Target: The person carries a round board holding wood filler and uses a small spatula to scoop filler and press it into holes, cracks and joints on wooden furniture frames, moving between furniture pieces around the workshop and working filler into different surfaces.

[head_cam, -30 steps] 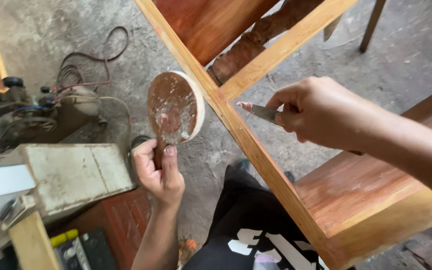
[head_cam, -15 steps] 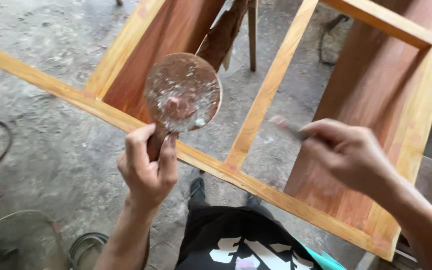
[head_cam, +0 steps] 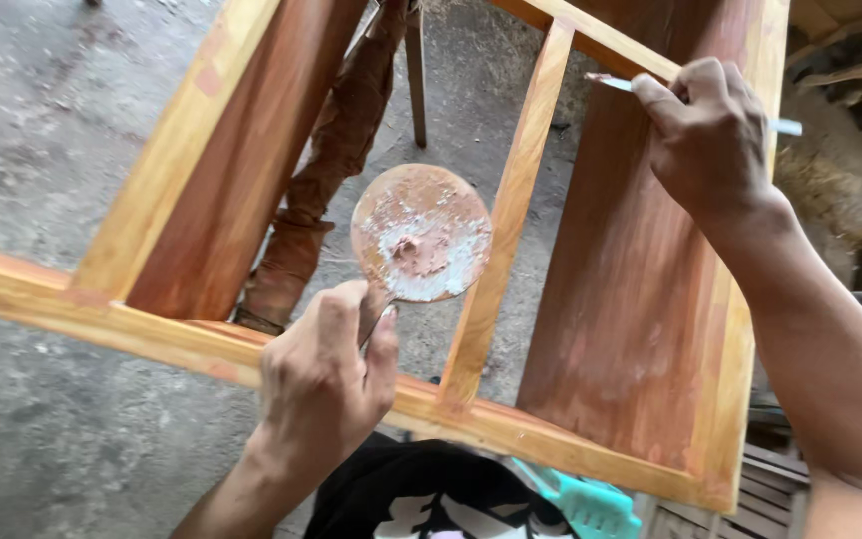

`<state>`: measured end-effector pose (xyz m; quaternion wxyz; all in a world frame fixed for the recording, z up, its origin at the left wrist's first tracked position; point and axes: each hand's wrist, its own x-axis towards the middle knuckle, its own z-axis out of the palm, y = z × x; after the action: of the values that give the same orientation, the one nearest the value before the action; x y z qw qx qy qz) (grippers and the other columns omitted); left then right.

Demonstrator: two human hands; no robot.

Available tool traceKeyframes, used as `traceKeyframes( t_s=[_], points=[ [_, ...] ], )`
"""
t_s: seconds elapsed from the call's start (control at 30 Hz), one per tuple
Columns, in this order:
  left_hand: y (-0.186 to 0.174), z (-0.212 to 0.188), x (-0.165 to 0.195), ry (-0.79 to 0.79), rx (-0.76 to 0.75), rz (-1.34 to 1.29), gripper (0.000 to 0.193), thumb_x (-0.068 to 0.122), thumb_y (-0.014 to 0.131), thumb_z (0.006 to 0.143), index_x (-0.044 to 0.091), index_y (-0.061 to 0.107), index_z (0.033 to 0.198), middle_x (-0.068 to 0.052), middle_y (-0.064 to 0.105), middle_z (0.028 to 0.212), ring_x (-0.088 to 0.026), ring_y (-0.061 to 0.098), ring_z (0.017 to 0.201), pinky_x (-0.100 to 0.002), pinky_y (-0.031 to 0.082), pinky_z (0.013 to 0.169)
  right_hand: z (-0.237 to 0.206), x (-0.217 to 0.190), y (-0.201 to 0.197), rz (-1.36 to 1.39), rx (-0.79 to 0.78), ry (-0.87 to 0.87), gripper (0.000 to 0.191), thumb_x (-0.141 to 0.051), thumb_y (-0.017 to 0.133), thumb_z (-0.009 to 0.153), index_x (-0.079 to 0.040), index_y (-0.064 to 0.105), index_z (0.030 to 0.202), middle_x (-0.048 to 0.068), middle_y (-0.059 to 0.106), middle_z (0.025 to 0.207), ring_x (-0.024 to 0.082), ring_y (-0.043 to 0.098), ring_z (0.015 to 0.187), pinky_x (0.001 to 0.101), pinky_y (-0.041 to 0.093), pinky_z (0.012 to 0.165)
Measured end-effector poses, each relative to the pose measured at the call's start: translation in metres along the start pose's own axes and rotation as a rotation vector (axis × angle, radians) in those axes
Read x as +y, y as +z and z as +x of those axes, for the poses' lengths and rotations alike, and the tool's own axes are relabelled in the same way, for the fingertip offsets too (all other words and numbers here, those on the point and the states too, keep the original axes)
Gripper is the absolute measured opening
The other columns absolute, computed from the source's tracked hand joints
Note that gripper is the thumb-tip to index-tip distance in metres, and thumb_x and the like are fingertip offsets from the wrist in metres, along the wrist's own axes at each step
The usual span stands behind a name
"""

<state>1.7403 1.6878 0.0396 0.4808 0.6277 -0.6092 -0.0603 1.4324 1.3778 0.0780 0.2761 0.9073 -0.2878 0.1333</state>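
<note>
The left hand (head_cam: 326, 374) is closed around the handle of a round disc (head_cam: 421, 233), holding it up in front of the frame (head_cam: 496, 255). The disc is flat, reddish-brown, and smeared across its face with pale, whitish-grey putty, thickest at the centre and the lower right edge. Its handle is hidden inside the fist, with only a short dark stub showing between thumb and fingers. The disc sits in the gap between the frame's left panel and its middle rail, over the concrete floor (head_cam: 52, 130).

The right hand (head_cam: 710, 135) grips a thin knife (head_cam: 611, 82), its fingers pinched on it; the light blade tip rests against the frame's upper rail, and the tail pokes out past the knuckles to the right.

The frame is of pale yellow wood with reddish-brown panels, patched here and there with lighter filler spots. A rough brown slab (head_cam: 326, 170) leans behind it on the floor. Below, the person's dark printed shirt (head_cam: 431, 499) shows.
</note>
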Motion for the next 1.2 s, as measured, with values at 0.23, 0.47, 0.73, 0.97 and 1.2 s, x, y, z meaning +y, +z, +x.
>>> traceKeyframes(
  t_s=[0.23,0.47,0.73,0.97,1.2],
  points=[
    [0.003,-0.001,0.003,-0.036,-0.010,0.007,0.030,0.007,0.072,0.093,-0.002,0.055,0.117,-0.012,0.068,0.089,-0.027,0.070,0.072,-0.038,0.053,0.062,0.037,0.044,0.037,-0.228,0.072,-0.348,0.026,-0.007,0.064,0.100,-0.013,0.071,0.124,0.006,0.053,0.109,0.024,0.054,0.107,0.0380,0.047,0.094],
    [0.009,-0.006,-0.001,-0.056,-0.006,0.043,0.030,0.006,0.074,0.092,-0.003,0.056,0.115,-0.012,0.069,0.089,-0.026,0.072,0.074,-0.037,0.055,0.065,0.040,0.055,0.060,-0.196,0.073,-0.409,0.027,-0.006,0.064,0.099,-0.013,0.072,0.123,0.007,0.054,0.107,0.024,0.055,0.105,0.0383,0.047,0.093],
    [0.013,-0.010,0.000,-0.076,0.005,0.046,0.031,0.005,0.073,0.094,-0.006,0.055,0.117,-0.014,0.070,0.090,-0.023,0.073,0.075,-0.034,0.057,0.067,0.029,0.060,0.065,-0.158,0.065,-0.373,0.028,-0.004,0.063,0.097,-0.012,0.072,0.122,0.007,0.055,0.106,0.025,0.056,0.104,0.0387,0.048,0.091],
    [0.013,-0.014,-0.002,-0.082,-0.008,0.052,0.031,0.006,0.072,0.095,-0.006,0.055,0.118,-0.014,0.070,0.089,-0.021,0.073,0.074,-0.033,0.057,0.066,0.015,0.052,0.067,-0.103,0.086,-0.309,0.029,-0.003,0.062,0.095,-0.012,0.072,0.121,0.008,0.057,0.105,0.025,0.057,0.102,0.0390,0.048,0.090],
    [0.015,-0.016,-0.004,-0.096,-0.010,0.044,0.032,0.007,0.072,0.094,-0.007,0.055,0.118,-0.013,0.069,0.087,-0.021,0.073,0.073,-0.033,0.057,0.066,0.008,0.053,0.072,-0.071,0.105,-0.221,0.030,-0.001,0.062,0.094,-0.011,0.073,0.120,0.008,0.058,0.104,0.026,0.058,0.101,0.0393,0.049,0.089]
  ],
)
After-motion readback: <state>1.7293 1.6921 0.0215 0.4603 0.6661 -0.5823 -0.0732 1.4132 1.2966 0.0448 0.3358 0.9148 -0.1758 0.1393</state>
